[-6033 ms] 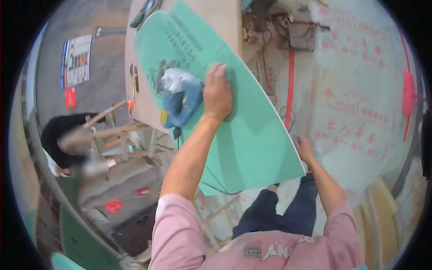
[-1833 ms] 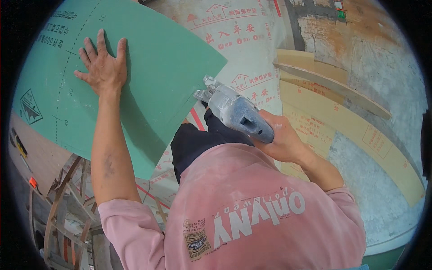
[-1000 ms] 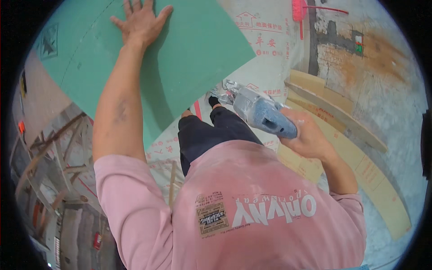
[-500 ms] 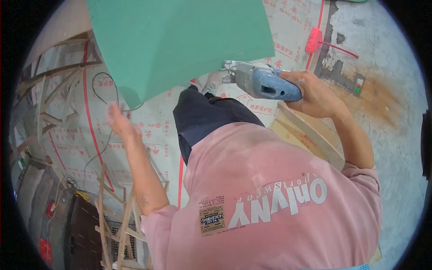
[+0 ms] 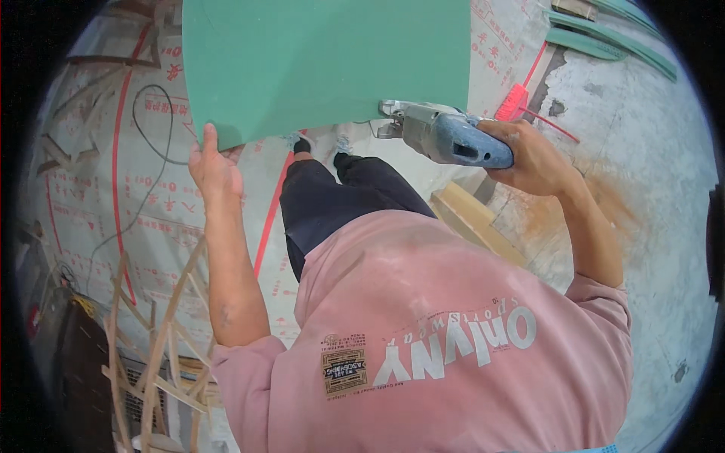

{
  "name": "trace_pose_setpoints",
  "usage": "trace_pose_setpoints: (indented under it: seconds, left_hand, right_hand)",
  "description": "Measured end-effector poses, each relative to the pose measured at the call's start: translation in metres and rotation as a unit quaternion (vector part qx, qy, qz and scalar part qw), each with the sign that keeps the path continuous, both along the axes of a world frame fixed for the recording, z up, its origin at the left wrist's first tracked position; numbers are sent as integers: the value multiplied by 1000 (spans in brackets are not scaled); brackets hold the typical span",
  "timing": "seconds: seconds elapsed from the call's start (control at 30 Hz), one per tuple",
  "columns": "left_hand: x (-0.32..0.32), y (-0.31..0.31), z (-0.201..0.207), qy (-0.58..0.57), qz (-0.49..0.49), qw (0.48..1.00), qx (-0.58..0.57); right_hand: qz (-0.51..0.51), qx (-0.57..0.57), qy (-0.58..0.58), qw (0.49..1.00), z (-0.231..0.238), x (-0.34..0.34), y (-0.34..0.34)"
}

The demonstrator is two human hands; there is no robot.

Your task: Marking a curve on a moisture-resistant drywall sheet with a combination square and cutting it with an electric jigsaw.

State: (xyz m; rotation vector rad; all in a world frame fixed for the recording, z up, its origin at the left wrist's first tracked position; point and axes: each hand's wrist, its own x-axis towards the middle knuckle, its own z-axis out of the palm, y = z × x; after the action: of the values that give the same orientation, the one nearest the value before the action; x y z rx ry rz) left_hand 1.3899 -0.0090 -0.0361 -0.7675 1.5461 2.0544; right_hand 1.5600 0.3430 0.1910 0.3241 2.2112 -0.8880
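Note:
A large green board [image 5: 325, 64] spans the top of the view, its near edge slightly curved. My left hand [image 5: 217, 170] grips its near left corner, thumb on the top face and the other fingers partly hidden beneath. In my right hand [image 5: 532, 157] is a blue and grey jigsaw [image 5: 453, 140], held by its rear handle. The jigsaw's metal front sits at the board's near edge, right of the middle. Whether the blade is in the board I cannot tell.
White floor sheeting with red print [image 5: 83, 204] lies underfoot, a black cord [image 5: 162, 170] looping across it. Wooden frames [image 5: 158, 347] stand lower left. Right are a pink broom [image 5: 513, 102], green curved strips [image 5: 612, 41], a wooden piece [image 5: 472, 215] and bare concrete [image 5: 657, 302].
My left hand, blurred and just below the board's corner before, now grips that corner. The board appears shifted and turned in view. The jigsaw stays in my right hand near the board's edge.

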Motion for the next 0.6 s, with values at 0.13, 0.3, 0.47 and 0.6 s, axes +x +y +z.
trace_pose_setpoints:
  seconds: [0.13, 0.3, 0.47, 0.6]
  left_hand:
    - [1, 0, -4, 4, 20, 1000, -21]
    - [1, 0, -11, 20, 48, 998, -27]
    - [3, 0, -12, 31, 61, 998, -5]
    - [1, 3, -16, 24, 79, 996, -21]
  right_hand:
    - [29, 0, 1, 1000, -5, 3, 5]
    - [37, 4, 36, 999, -12, 10, 6]
    - [74, -1, 43, 996, -15, 7, 12]
    - [94, -15, 43, 995, -18, 5, 16]
